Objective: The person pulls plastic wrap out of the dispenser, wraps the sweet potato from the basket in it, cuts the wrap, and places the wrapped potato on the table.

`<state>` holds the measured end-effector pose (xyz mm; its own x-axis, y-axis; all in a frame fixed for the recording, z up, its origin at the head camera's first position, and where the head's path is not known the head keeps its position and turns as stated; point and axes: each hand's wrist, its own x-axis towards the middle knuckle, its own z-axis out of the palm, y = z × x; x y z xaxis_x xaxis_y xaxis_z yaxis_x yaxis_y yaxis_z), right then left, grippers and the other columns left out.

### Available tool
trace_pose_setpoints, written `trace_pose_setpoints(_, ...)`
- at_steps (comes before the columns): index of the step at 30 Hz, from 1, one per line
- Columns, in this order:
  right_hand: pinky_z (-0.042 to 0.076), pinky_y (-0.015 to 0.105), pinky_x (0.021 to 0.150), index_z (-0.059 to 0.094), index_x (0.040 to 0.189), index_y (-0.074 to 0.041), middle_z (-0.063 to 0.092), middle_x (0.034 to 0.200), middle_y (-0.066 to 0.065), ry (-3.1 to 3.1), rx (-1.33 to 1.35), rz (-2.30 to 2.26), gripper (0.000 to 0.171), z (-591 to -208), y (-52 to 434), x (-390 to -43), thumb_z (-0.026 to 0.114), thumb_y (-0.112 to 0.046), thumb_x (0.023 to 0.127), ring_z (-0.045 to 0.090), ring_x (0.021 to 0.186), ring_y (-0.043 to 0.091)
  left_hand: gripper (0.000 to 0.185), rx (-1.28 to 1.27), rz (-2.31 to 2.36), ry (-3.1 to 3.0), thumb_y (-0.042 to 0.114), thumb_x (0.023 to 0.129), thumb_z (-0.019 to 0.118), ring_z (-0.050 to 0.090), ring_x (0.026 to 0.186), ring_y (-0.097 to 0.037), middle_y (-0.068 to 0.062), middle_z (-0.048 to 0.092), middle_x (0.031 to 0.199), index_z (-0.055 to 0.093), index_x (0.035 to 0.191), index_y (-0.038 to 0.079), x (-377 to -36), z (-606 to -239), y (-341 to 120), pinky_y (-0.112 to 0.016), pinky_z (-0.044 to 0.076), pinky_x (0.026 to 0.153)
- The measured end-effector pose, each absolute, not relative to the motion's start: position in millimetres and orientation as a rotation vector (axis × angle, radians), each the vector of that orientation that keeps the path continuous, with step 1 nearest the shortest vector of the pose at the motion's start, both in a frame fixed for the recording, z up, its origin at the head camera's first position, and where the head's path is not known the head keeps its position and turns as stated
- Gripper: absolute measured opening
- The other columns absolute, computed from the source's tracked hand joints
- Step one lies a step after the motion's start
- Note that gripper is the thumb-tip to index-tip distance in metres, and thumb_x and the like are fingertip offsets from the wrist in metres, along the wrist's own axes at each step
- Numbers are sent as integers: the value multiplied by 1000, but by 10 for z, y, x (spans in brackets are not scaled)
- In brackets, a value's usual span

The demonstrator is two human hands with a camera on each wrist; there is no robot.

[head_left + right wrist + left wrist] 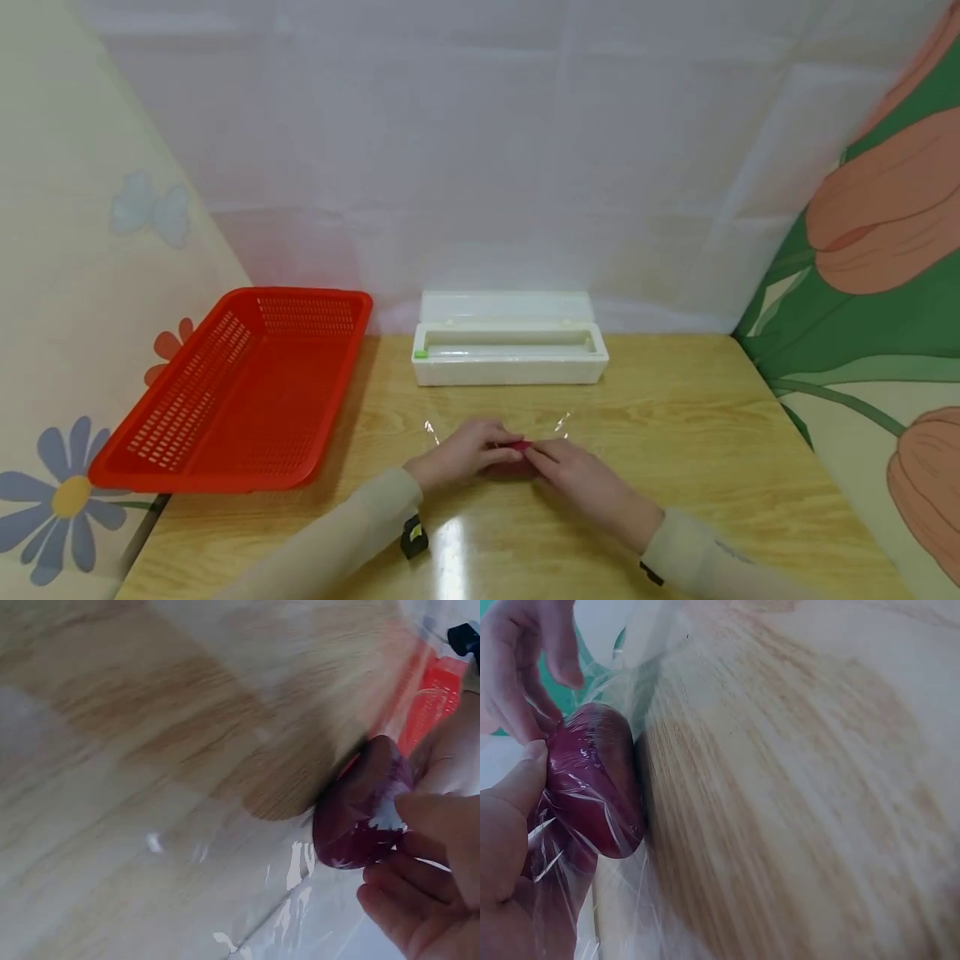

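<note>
On a wooden table (pixel 675 400) between patterned walls, left hand (pixel 461 454), right hand (pixel 577 475) both grasping film-wrapped red onion (pixel 592 780).

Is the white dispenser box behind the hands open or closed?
Open. The white dispenser box has its lid tilted back toward the wall, and the head view shows the long inner trough.

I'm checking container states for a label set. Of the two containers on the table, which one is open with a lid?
The white dispenser box behind the hands: its hinged lid stands raised against the wall. The red basket to its left is a lidless perforated tray.
</note>
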<state>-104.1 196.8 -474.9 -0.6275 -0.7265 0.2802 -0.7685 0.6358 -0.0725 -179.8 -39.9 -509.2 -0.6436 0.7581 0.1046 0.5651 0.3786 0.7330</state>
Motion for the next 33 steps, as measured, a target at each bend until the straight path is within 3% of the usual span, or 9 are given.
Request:
trace_pose_setpoints(5,59,38,95,69,129,1,70,124,14,-2744,1161,269,36,-4740,1947,-1062,74,0,93,69,112,27,35,1133,1142,2391,32,102,67,57,86,-5,6,71,99,74,131,13,-1765,-5092,-419,-23,51,78)
trace_pose_setpoints(14,59,38,94,70,129,1,70,125,13,-2728,1146,314,36,-4823,1924,-1062,76,-6,94,70,112,27,33,1283,965,2565,29,108,59,64,101,-13,0,75,110,73,131,11,-1702,-5146,-486,-34,53,94)
trace_pose_setpoints(21,59,42,94,68,132,0,70,129,14,-2809,1060,346,42,-4807,1930,-1097,77,-13,93,70,113,28,16,1109,859,2840,23,103,67,66,99,-16,2,76,103,80,107,14,-1748,-5027,-626,-37,57,89)
trace_pose_setpoints(27,57,44,97,65,135,1,67,133,17,-2831,1038,345,47,-4839,1944,-1107,78,-14,93,69,117,31,26,1184,690,2844,39,96,75,64,91,-12,5,74,98,80,109,17,-1661,-5014,-674,-31,55,78)
trace_pose_setpoints(33,58,44,97,65,136,1,67,134,17,-2811,1034,368,46,-4846,1954,-1126,78,-13,93,69,117,31,12,1000,976,2635,14,94,78,61,88,-6,11,72,93,80,105,16,-1683,-5023,-783,-29,53,80)
